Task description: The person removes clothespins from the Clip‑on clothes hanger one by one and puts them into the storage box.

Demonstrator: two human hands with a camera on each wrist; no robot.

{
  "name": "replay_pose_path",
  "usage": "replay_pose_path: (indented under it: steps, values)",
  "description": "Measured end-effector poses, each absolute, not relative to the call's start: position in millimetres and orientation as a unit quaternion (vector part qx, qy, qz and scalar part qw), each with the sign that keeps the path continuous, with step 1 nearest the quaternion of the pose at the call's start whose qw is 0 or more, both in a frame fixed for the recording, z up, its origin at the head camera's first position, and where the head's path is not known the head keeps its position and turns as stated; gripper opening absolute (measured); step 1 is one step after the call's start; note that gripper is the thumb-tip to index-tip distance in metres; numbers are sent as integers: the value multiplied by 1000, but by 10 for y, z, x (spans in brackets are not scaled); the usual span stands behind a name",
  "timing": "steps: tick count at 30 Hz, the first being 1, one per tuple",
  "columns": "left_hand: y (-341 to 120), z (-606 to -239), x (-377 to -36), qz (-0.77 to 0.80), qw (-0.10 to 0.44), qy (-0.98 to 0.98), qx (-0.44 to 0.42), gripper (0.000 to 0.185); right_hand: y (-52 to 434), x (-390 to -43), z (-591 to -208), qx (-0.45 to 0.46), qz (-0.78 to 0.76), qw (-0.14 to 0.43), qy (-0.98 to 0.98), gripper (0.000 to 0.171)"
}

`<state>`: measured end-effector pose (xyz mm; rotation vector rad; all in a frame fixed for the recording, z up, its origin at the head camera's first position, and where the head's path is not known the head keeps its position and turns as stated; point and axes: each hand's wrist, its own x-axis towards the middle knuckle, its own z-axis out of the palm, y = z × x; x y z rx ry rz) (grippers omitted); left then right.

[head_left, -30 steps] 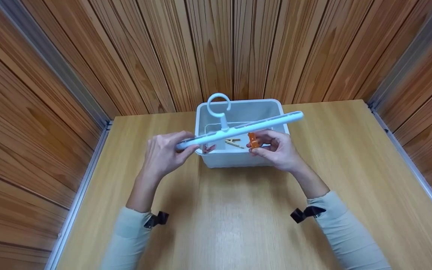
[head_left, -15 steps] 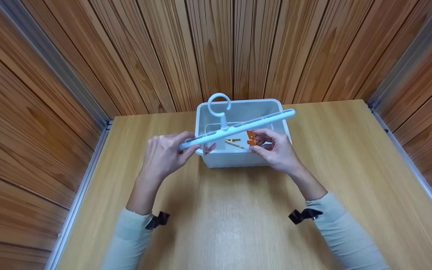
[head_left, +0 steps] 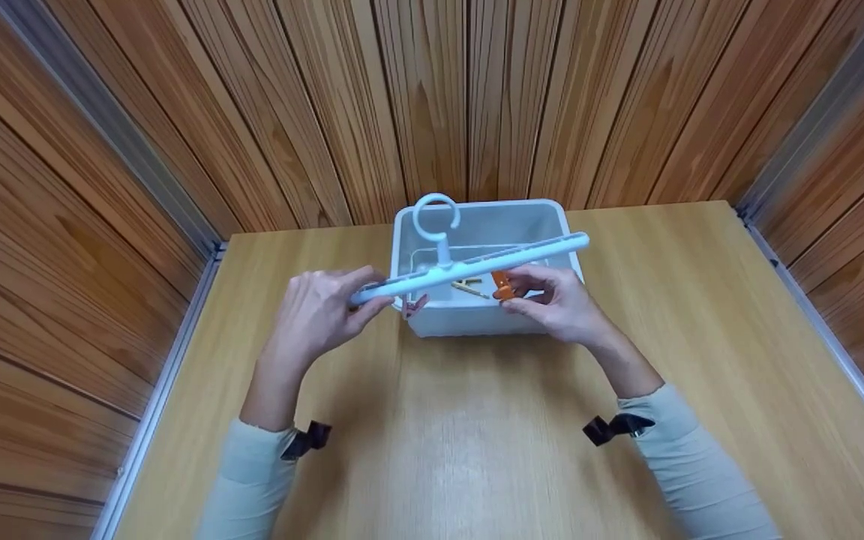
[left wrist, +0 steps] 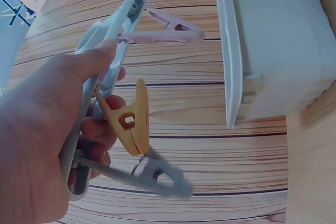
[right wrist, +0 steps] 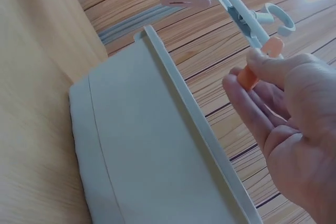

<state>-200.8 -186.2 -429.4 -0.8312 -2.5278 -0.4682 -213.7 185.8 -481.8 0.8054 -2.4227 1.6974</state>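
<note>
Held over the white plastic bin (head_left: 477, 315), the pale blue bar hanger (head_left: 469, 266), gripped at one end by the left hand (head_left: 319, 315), already carries pink, yellow and grey pegs, while the right hand (head_left: 563, 307) pinches an orange clothes peg (head_left: 502, 283) at the bar, seemingly not yet released.

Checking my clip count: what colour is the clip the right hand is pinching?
Orange clip, pinched by the right hand; clearest in the head view.

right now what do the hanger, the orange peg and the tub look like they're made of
The hanger looks like pale blue moulded plastic: smooth, slightly glossy, with a one-piece ring hook.

The orange peg seems to be plastic too: an even, solid colour with rounded moulded edges.

The tub is probably matt white plastic, judging by its thin walls, rolled rim and faint translucence.
</note>
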Motion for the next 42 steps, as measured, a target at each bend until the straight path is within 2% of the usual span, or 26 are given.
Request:
replay_pose_path:
  steps: [5,15,22,29,35,42]
  values:
    - [-1887,-4291,-2004,-197,184,-913,-307,29,1884,-2142,-4861,299,626,-21,-719,45]
    - [-1910,-4344,-2030,-266,145,-895,-327,26,1903,-2221,-4910,437,724,-126,-518,36]
    - [-1917,-4393,-2064,-328,66,-889,-313,23,1897,-2225,-4890,474,722,-145,-484,36]
    - [-1899,-4388,-2064,-337,39,-879,-334,22,1878,-2204,-4928,491,748,-178,-409,44]
    - [-1899,-4386,-2098,-315,64,-884,-339,21,1902,-2179,-4937,455,759,-161,-436,40]
    - [-1911,-4350,-2097,-222,180,-901,-328,27,1923,-2138,-4943,371,718,-96,-581,37]
